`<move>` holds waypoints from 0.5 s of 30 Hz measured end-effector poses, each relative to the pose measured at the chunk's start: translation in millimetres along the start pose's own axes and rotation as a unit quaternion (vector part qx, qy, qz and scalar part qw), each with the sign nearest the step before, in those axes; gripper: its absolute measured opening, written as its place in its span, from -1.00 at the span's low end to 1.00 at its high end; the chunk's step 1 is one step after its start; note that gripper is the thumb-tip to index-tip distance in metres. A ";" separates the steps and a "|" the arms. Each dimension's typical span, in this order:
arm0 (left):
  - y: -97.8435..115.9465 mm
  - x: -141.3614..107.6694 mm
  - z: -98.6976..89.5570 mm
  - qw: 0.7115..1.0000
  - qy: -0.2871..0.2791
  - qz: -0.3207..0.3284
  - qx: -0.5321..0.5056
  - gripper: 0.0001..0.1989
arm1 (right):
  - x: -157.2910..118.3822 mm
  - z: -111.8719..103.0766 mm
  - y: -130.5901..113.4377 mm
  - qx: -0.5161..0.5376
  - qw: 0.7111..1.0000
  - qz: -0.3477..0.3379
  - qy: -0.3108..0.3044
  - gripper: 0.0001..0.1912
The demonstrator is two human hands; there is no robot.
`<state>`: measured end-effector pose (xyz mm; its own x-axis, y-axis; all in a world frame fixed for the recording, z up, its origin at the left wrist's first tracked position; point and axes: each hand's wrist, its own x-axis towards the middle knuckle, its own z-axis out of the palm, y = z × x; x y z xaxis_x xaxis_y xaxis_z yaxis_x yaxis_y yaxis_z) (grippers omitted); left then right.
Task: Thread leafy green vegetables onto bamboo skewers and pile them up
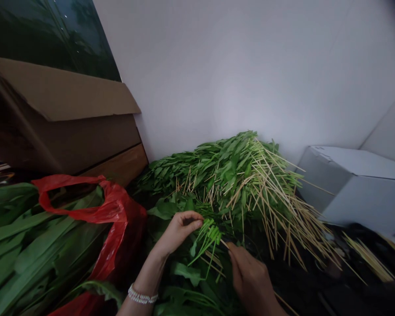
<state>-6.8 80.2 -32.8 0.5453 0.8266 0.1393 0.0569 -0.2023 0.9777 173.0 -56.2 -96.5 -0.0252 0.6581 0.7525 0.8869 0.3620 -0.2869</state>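
My left hand (181, 230), with a beaded bracelet at the wrist, pinches the left end of a small bundle of bright green stems (211, 232). Out of the bundle's right end comes a thin wooden stick (224, 243), and my right hand (250, 274) is closed around it. Folded green pieces sit side by side on the stick, with loose stem ends hanging below. Behind my hands lies a large heap of green leaves (213, 162) with many pale sticks (276, 197) poking out to the right. More leaves lie beneath my hands.
On the left, a red plastic bag (115, 210) stands by long broad leaves (52, 245). A cardboard box (69, 96) is behind it. To the right are a white box (368, 193) and a bundle of loose sticks (370, 259). A pale wall (233, 66) rises behind the heap.
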 end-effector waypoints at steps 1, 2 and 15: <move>3.4 -1.4 1.5 1.000 -0.006 0.007 -0.002 -0.68 | 1.0 -0.8 -0.1 -0.004 1.000 -0.007 0.006 -0.70; 7.1 -3.1 3.3 1.000 -0.017 0.014 0.003 -0.61 | 2.2 -1.8 -0.2 -0.009 1.000 -0.015 0.012 -0.69; 7.6 -4.6 -15.2 0.995 0.074 0.072 -0.008 -0.49 | 22.9 -36.6 11.8 -0.042 0.999 -0.002 0.004 -0.76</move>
<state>-21.5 82.8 -23.6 0.4180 0.8584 0.2975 -0.0272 -0.3155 0.9485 199.7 -60.9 -61.0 -0.0247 0.6512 0.7585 0.9224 0.3074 -0.2338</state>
